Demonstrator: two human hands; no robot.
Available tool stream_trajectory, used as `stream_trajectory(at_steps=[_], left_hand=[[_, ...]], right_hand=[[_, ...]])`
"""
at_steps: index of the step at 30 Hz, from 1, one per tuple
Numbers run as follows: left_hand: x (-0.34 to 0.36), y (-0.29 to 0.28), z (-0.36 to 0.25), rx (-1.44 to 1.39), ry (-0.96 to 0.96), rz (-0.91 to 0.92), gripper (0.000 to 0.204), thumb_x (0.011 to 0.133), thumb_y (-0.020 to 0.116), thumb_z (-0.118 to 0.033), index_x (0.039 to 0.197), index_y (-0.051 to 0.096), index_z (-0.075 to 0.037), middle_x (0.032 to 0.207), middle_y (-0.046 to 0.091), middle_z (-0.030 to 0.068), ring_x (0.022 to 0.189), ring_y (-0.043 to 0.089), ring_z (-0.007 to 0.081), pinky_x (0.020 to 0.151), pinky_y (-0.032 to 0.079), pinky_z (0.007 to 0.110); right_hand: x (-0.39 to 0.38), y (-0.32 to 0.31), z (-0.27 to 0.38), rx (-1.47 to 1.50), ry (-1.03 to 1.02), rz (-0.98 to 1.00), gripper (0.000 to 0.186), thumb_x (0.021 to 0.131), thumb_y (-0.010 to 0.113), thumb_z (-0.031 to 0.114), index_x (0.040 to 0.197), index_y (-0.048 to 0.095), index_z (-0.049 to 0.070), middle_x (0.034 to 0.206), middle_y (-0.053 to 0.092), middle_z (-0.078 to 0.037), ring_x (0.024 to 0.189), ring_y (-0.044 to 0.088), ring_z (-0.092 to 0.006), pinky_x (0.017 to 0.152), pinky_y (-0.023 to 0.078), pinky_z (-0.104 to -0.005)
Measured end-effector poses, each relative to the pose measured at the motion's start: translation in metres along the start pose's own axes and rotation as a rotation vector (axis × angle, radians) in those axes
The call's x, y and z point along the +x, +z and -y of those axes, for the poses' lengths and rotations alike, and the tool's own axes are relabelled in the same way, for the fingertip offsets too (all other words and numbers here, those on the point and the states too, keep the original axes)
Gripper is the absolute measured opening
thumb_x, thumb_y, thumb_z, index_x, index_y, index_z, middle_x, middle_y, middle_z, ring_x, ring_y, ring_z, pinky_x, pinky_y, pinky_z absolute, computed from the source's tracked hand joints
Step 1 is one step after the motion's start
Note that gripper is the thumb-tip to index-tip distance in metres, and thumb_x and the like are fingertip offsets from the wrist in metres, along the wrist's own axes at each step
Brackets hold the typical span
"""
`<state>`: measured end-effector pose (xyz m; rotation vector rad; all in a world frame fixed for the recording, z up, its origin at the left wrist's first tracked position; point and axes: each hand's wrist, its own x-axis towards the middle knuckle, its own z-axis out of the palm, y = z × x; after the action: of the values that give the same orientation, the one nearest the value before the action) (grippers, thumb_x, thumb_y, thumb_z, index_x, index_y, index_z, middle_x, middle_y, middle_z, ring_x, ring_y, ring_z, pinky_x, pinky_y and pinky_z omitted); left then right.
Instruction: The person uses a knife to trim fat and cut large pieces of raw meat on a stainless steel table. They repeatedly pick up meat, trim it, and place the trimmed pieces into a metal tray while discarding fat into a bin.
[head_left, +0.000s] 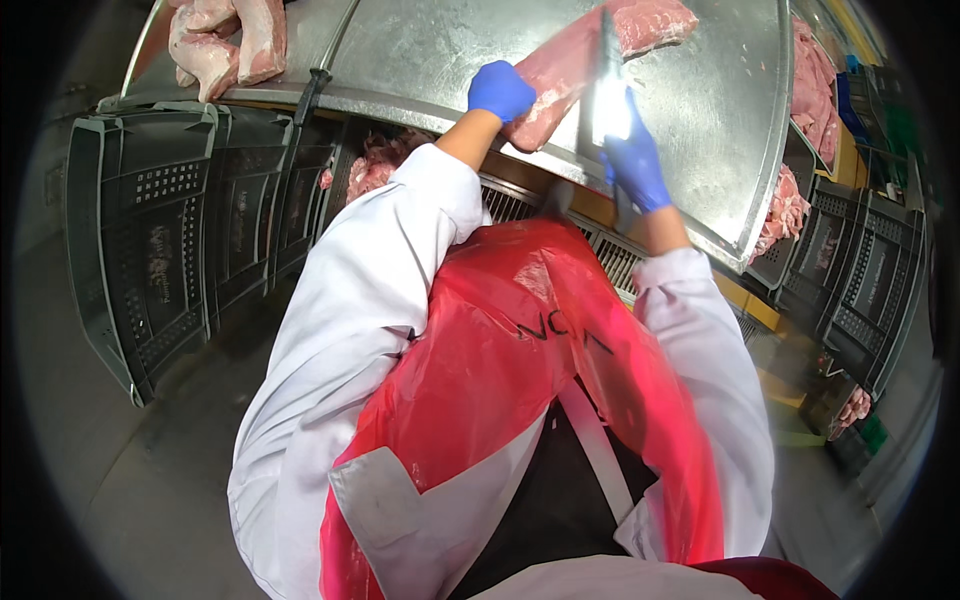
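A long piece of raw pork loin (552, 84) lies slantwise on the metal worktable. My left hand (501, 91), in a blue glove, has its fingers closed on the loin's near left edge. In a matching glove, my right hand (636, 160) grips a knife, its handle mostly covered by the fingers. The knife's blade (606, 75) points away from me across the meat, blurred and bright with glare. Beyond the blade, the far part of the loin (655, 26) extends to the right. Whether the cut goes all the way through cannot be seen.
More raw meat (225, 50) lies at the table's (420, 60) far left. Dark crates (150, 220) stand at left, with others (835, 260) at right. Meat trimmings (385, 160) show below the near edge, and more (783, 210) beside the right edge. A thin steel rod (335, 50) crosses the table's left part.
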<state>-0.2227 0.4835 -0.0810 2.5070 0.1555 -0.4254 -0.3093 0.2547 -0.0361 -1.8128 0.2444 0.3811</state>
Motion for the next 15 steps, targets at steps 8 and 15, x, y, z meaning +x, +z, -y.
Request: stream_trajectory(at_steps=[8,15], left_hand=[[0.018,0.029,0.056,-0.062,0.206,-0.134,0.041,0.079,0.066,-0.037,0.085,0.076,0.003,0.090,0.072,0.0267,0.087,0.071,0.0408,0.079,0.056,0.044],[-0.004,0.017,0.048,-0.405,0.165,-0.152,0.039,0.083,0.063,-0.035,0.077,0.075,0.002,0.075,0.071,0.0223,0.077,0.071,0.0371,0.075,0.056,0.042]], right_hand=[[0.006,0.073,0.012,-0.249,0.065,0.358,0.080,0.094,0.049,0.007,0.164,0.010,0.014,0.073,0.062,-0.012,0.050,0.057,-0.0169,0.048,0.050,-0.0334],[0.023,0.101,0.013,-0.100,0.076,0.318,0.080,0.095,0.048,0.011,0.164,0.006,0.011,0.069,0.063,-0.013,0.052,0.060,-0.0192,0.050,0.052,-0.0350]])
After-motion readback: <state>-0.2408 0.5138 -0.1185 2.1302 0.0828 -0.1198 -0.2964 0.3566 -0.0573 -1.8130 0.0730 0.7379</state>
